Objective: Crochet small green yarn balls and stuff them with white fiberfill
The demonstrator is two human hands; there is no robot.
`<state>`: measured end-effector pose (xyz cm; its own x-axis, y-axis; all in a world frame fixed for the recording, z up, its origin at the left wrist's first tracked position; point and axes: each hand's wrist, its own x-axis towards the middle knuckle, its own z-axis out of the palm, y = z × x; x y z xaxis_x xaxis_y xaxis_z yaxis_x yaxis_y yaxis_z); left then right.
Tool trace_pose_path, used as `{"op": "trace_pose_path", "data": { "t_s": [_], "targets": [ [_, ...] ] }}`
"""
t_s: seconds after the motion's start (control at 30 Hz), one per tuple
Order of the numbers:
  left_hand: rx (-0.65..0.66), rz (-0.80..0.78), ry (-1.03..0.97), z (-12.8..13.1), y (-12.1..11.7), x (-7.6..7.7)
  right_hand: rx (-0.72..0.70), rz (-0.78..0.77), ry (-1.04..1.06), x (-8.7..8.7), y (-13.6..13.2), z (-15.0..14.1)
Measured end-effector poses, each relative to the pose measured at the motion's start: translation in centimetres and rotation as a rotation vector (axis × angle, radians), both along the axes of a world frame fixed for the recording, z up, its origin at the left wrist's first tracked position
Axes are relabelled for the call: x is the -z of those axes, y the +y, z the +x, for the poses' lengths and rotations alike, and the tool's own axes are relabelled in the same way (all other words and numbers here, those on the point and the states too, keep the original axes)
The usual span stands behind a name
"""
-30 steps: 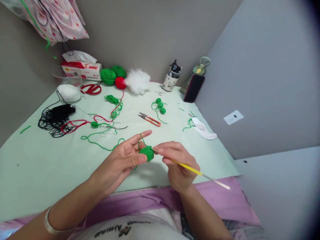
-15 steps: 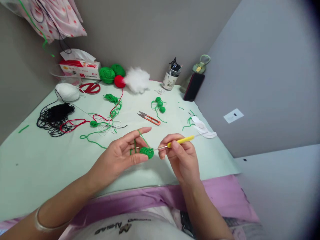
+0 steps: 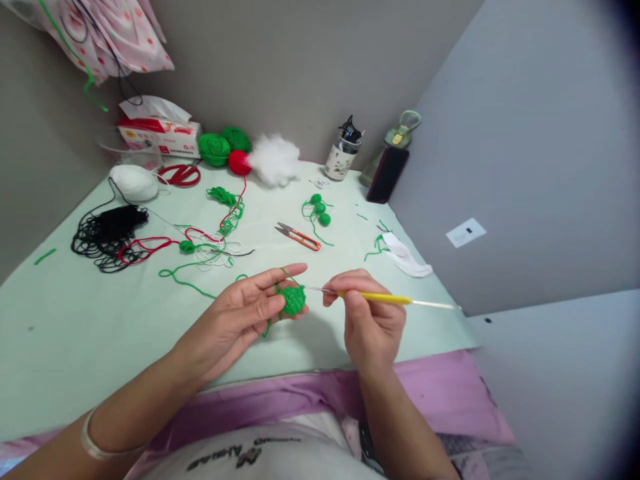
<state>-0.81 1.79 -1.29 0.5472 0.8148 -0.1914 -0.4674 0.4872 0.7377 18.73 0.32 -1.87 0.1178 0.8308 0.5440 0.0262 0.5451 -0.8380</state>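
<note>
A small green crochet piece [image 3: 293,301] is pinched between the thumb and fingers of my left hand [image 3: 240,313], above the front of the table. Green yarn loops over the stretched index finger of that hand and runs down to the work. My right hand [image 3: 373,320] grips a crochet hook [image 3: 383,297] with a yellow handle and metal ends. The hook's left end touches the upper right edge of the green piece; its exact tip is too small to make out. A loose green strand [image 3: 190,283] trails on the table left of my hands.
Orange-handled thread snips [image 3: 299,237] lie beyond my hands, with several small green balls [image 3: 320,209] behind. Tangled black yarn [image 3: 110,230], white yarn [image 3: 134,183] and red scissors [image 3: 180,175] are at left. A phone [image 3: 387,175] leans against a bottle [image 3: 400,133] at back right.
The crochet hook has tilted between frames and now lies nearly level at the piece's upper edge. The green piece has turned in my left fingers, showing a rounder face.
</note>
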Motion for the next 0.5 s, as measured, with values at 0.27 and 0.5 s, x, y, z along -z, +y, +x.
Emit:
{"op": "trace_pose_path", "data": {
  "t_s": [0.27,0.5],
  "targets": [
    [-0.031,0.167,0.163,0.1,0.0,0.3,-0.251,-0.166,0.163,0.1,0.3,-0.2],
    [-0.047,0.223,0.295,0.2,0.1,0.2,-0.286,-0.171,0.142,0.8,0.3,-0.5]
  ]
}}
